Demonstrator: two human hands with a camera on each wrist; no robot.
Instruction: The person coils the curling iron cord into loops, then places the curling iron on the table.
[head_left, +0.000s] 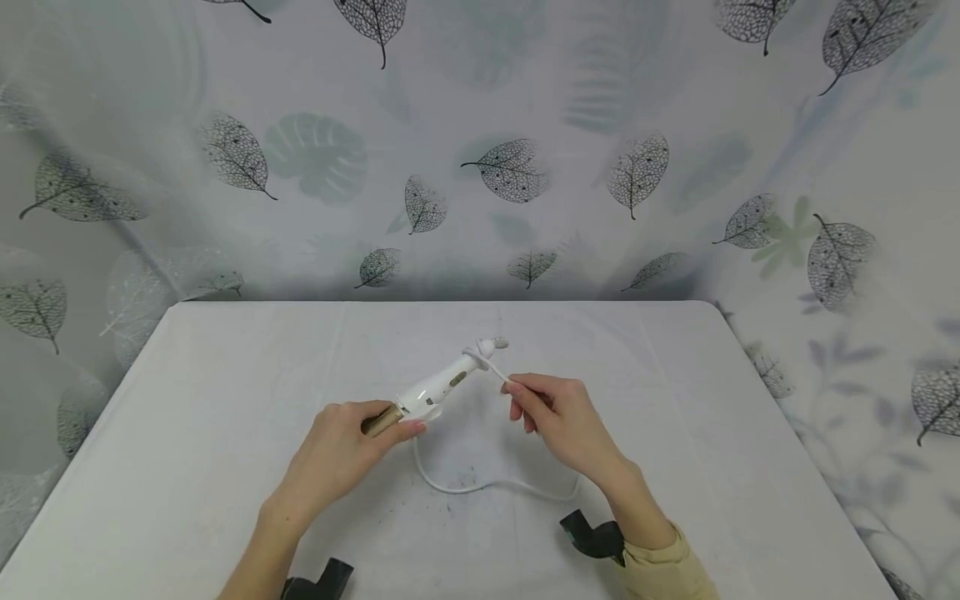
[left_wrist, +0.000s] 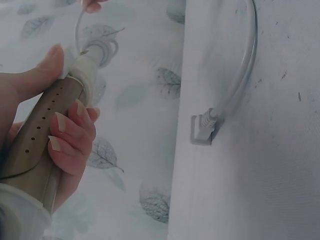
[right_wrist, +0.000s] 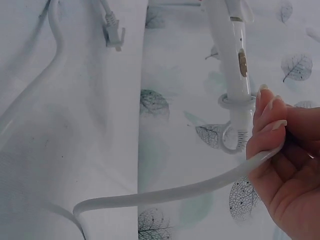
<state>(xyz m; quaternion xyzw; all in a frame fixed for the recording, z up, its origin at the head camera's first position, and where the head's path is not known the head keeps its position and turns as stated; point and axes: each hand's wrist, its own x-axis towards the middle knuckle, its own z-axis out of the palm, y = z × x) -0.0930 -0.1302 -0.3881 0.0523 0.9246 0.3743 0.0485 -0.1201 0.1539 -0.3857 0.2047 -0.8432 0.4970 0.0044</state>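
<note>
A curling iron with a white handle and a gold barrel is held above the table, tilted up to the right. My left hand grips it round the gold barrel, thumb near the white handle; holes along the barrel show in the left wrist view. A white cord leaves the handle's end and loops round it there. My right hand pinches the cord just right of that end. More of the cord hangs in a curve below both hands. Its plug appears in the left wrist view.
A white-covered table lies under the hands, with small dark marks near its middle. Behind it hangs a leaf-patterned curtain. Black wrist mounts sit at both wrists.
</note>
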